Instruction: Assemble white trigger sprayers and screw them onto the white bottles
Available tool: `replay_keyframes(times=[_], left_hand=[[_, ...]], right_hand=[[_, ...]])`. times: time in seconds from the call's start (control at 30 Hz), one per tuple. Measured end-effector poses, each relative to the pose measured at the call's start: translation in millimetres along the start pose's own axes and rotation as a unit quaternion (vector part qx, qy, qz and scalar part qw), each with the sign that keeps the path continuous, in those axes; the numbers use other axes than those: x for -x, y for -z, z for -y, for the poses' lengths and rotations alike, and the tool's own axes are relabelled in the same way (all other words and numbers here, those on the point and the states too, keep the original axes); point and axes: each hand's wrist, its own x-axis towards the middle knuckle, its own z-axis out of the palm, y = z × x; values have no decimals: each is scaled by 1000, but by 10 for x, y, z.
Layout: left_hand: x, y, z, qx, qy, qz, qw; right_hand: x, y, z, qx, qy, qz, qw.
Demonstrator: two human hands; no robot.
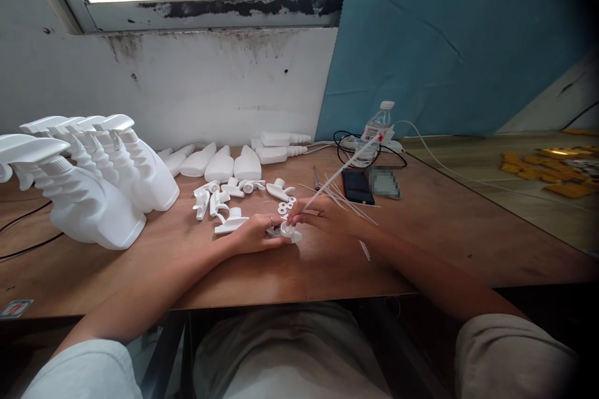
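My left hand (256, 234) is closed around a white trigger sprayer head (289, 234), which lies on its back on the table with its collar facing up. Between the fingers of my right hand (318, 215) is a long thin white dip tube (344, 168). Its lower end meets the collar; whether it sits inside, I cannot tell. The tube slants up and to the right. Just beyond my hands lie several small white ring washers (284, 207). More loose sprayer heads (231, 221) lie to the left of them.
Assembled white spray bottles (100, 199) stand at left. White bottles without heads (219, 165) lie along the wall. On the right are loose tubes (365, 250), a dark phone (358, 186), a water bottle (377, 131) and cables. A pen (316, 179) lies behind my right hand.
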Motion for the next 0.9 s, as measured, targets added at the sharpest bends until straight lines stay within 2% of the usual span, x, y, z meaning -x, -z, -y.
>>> replay_keyframes(times=[0.1,0.43,0.7,0.8,0.9], left_hand=[[1,7,-10,7,-6,-3,1000],[4,-2,21,-6,-6,4,1000],[-2,5,-1,-10,2,3,1000],[-3,5,-10,-11,7,-5,1000],[-3,3,-12,-10,8,-7,1000]], right_hand=[[2,-12,11,19,30,-21,999],[-21,-35,16,-64,-23,-34,997],[-18,-28,22,-51,-24,-31,998],[-27,-30,8,-13,-8,-30,999],[-41,-45,-17,21,39,-29,999]])
